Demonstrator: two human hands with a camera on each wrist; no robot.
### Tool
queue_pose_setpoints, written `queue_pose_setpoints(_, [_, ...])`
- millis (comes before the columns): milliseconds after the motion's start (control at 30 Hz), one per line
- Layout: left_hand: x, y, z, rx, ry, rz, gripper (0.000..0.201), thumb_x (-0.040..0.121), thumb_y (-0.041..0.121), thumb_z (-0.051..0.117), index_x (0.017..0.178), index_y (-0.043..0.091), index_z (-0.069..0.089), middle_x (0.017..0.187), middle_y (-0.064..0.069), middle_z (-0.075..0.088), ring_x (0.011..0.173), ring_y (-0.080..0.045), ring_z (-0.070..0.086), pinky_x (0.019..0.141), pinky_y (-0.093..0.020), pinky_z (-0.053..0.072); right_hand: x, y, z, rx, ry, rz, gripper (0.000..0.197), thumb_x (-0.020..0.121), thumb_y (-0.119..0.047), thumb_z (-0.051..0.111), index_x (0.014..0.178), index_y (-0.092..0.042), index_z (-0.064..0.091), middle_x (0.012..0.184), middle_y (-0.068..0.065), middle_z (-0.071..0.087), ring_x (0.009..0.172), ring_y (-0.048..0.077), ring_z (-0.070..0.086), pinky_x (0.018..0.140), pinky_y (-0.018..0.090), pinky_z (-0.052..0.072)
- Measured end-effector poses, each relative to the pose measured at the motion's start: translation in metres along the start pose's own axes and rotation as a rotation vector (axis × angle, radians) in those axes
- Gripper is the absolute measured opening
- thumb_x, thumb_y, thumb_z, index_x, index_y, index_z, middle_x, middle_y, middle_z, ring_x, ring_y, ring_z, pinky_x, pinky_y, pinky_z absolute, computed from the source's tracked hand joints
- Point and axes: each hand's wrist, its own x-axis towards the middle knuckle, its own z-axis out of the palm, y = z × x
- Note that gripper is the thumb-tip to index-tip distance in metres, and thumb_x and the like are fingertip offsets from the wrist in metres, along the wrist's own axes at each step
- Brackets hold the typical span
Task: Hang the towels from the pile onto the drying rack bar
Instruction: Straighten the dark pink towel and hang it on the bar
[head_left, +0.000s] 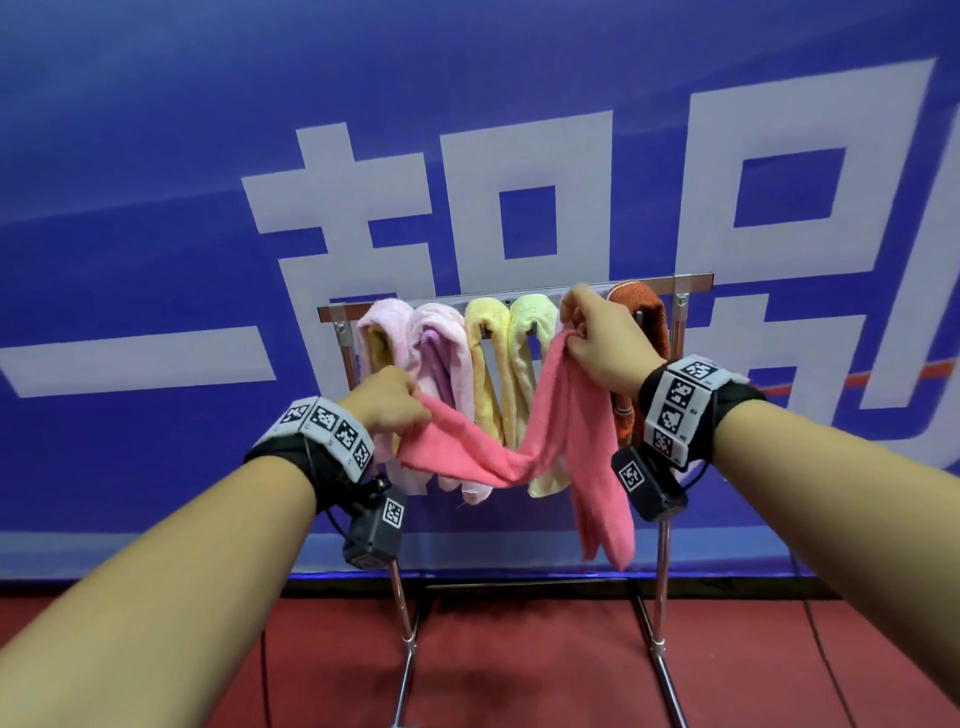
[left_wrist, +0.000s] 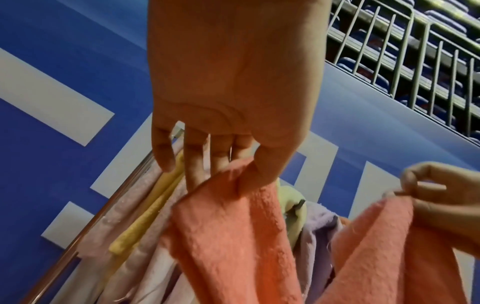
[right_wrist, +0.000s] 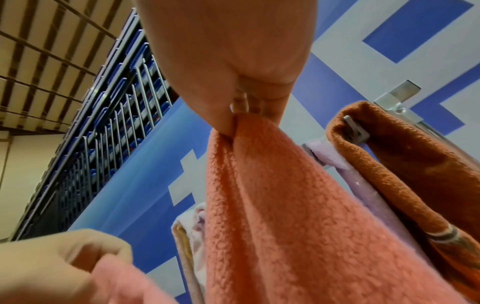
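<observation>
Head view: a coral-pink towel (head_left: 519, 441) is held stretched between the left hand (head_left: 387, 402), low, and the right hand (head_left: 597, 338), raised near the drying rack bar (head_left: 519, 296), presumably to spread it for draping into the gap beside the rust-orange towel (head_left: 644, 317). Both grips are pinched on towel edges. Only the wrist views show thumb-against-finger contact.

Large white characters on a blue banner; coded markers on wrist gear

Large white block characters are printed on the blue banner (head_left: 156, 234) behind the rack, cut off by the frame and not readable as whole words. Black-and-white square code markers are carried on the wristbands (head_left: 327, 426) and on the wrist cameras (head_left: 393, 512); no numbers or brand names can be made out.
</observation>
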Motion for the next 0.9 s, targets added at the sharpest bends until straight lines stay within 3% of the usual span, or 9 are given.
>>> queue_pose_setpoints(133, [-0.001, 0.014, 0.015, 0.024, -0.119, 0.086, 0.013, 0.069, -0.001, 0.071, 0.071, 0.011, 0.064, 0.066, -0.002, 0.062, 0.064, -0.018, 0.056, 0.057, -0.025, 0.046, 0.007, -0.011, -0.005, 0.024, 0.010, -0.051, 0.019, 0.085, -0.002, 0.053, 0.099, -0.015, 0.051, 0.090, 0.002, 0.061, 0.083, 0.020, 0.055, 0.074, 0.034, 0.043])
queue_pose_setpoints(233, [-0.002, 0.036, 0.023, -0.057, -0.039, 0.214, 0.021, 0.073, -0.001, 0.068, 0.082, 0.016, 0.059, 0.085, -0.001, 0.066, 0.079, -0.017, 0.060, 0.071, -0.027, 0.049, 0.013, -0.018, -0.006, 0.048, 0.009, -0.058, 0.018, 0.084, -0.004, 0.055, 0.097, -0.017, 0.052, 0.089, -0.001, 0.061, 0.081, 0.018, 0.056, 0.074, 0.033, 0.044])
queue_pose_setpoints(300, [-0.001, 0.054, 0.028, -0.247, 0.033, 0.291, 0.020, 0.075, 0.005, 0.070, 0.090, 0.014, 0.059, 0.091, -0.002, 0.069, 0.078, -0.012, 0.060, 0.079, -0.030, 0.051, 0.016, -0.023, -0.004, 0.052, -0.015, -0.051, 0.019, 0.083, -0.004, 0.056, 0.095, -0.018, 0.051, 0.088, -0.003, 0.060, 0.080, 0.017, 0.056, 0.071, 0.030, 0.043])
queue_pose_setpoints(433, [-0.003, 0.078, 0.034, -0.524, 0.133, 0.393, 0.023, 0.079, 0.009, 0.073, 0.092, 0.013, 0.054, 0.081, 0.006, 0.058, 0.062, -0.004, 0.049, 0.065, -0.019, 0.044, 0.016, -0.030, -0.001, 0.076, -0.052, -0.070, 0.020, 0.082, 0.002, 0.055, 0.092, -0.014, 0.051, 0.086, 0.006, 0.060, 0.073, 0.017, 0.051, 0.061, 0.023, 0.038])
queue_pose_setpoints(533, [-0.005, 0.084, 0.038, -0.465, 0.142, 0.507, 0.023, 0.078, 0.001, 0.067, 0.079, 0.020, 0.053, 0.078, 0.008, 0.051, 0.057, -0.003, 0.050, 0.063, -0.018, 0.041, 0.016, -0.030, -0.004, 0.069, -0.050, -0.090, 0.018, 0.078, 0.003, 0.054, 0.088, -0.012, 0.050, 0.085, 0.011, 0.061, 0.077, 0.026, 0.055, 0.067, 0.034, 0.043])
queue_pose_setpoints(600, [-0.003, 0.084, 0.043, -0.356, 0.158, 0.571, 0.025, 0.075, 0.003, 0.065, 0.075, 0.027, 0.058, 0.093, 0.008, 0.053, 0.076, -0.007, 0.058, 0.077, -0.024, 0.047, 0.017, -0.027, -0.007, 0.042, -0.047, -0.088, 0.019, 0.076, 0.000, 0.054, 0.085, -0.015, 0.047, 0.083, 0.009, 0.061, 0.077, 0.028, 0.055, 0.069, 0.040, 0.045])
queue_pose_setpoints(700, [-0.002, 0.084, 0.053, -0.113, 0.161, 0.604, 0.031, 0.077, 0.008, 0.063, 0.100, 0.026, 0.074, 0.112, 0.004, 0.052, 0.099, -0.016, 0.057, 0.092, -0.028, 0.044, 0.018, -0.023, -0.011, 0.031, -0.043, -0.092, 0.018, 0.075, 0.001, 0.053, 0.082, -0.014, 0.045, 0.081, 0.009, 0.059, 0.074, 0.028, 0.052, 0.067, 0.041, 0.044])
queue_pose_setpoints(767, [-0.003, 0.090, 0.056, -0.004, 0.132, 0.597, 0.042, 0.081, 0.011, 0.059, 0.118, 0.027, 0.070, 0.123, -0.002, 0.051, 0.109, -0.022, 0.055, 0.097, -0.033, 0.044, 0.018, -0.021, -0.013, 0.037, -0.040, -0.105, 0.020, 0.074, 0.004, 0.053, 0.080, -0.013, 0.044, 0.080, 0.011, 0.056, 0.071, 0.024, 0.045, 0.064, 0.037, 0.040])
queue_pose_setpoints(900, [-0.006, 0.098, 0.057, 0.161, 0.121, 0.567, 0.044, 0.087, 0.016, 0.053, 0.127, 0.029, 0.063, 0.128, -0.005, 0.047, 0.112, -0.027, 0.053, 0.094, -0.040, 0.047, 0.019, -0.018, -0.016, 0.013, -0.063, -0.127, 0.023, 0.075, 0.004, 0.054, 0.079, -0.016, 0.043, 0.080, 0.008, 0.057, 0.073, 0.023, 0.046, 0.064, 0.035, 0.039])
